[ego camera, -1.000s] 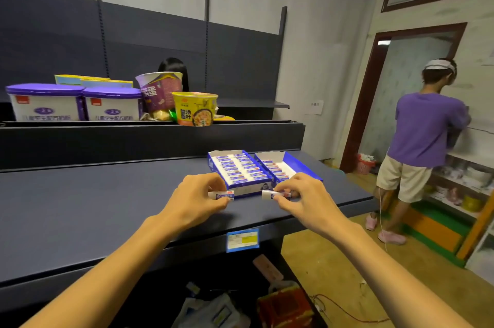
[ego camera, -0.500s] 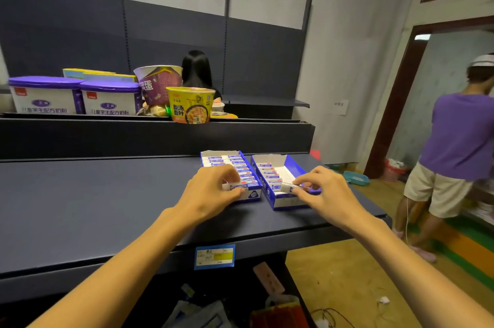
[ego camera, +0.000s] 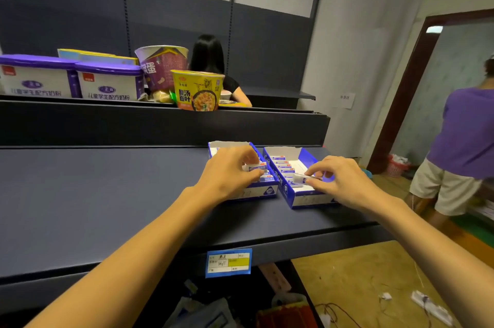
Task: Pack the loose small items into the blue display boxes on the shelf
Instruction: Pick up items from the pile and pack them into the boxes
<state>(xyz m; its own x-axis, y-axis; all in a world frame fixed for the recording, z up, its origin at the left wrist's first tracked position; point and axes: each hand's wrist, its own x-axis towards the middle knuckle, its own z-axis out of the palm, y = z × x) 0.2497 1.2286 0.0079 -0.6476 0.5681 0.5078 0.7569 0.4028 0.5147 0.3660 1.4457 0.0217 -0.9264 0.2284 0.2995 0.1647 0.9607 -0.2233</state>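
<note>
A: Two erasers in play, one per hand. A second ago both hands were at the front of the boxes, short of them. Now both are over the boxes.

B: So they're being placed, not fetched?

A: My read, yes. Left hand [ego camera: 230,172] pinches an eraser [ego camera: 255,167] between thumb and fingertips, right above the left box [ego camera: 263,190]. Fingers curled, not spread.

B: Left box status?

A: Mostly hidden under the hand. The rows seen beside the fingers look packed.

B: Right side?

A: Right hand [ego camera: 339,180] pinches the other eraser [ego camera: 300,178] by its end, thumb and forefinger. The eraser sticks out to the hand's left, low over the right box [ego camera: 307,198].

B: Touching the stack?

A: Can't tell. It's at the near end of the single row in there; the lane under the hand looks bare.

B: Any loose ones left on the shelf [ego camera: 107,194]?

A: None visible near either hand. Right box needs far more to fill, I'd judge.
</note>
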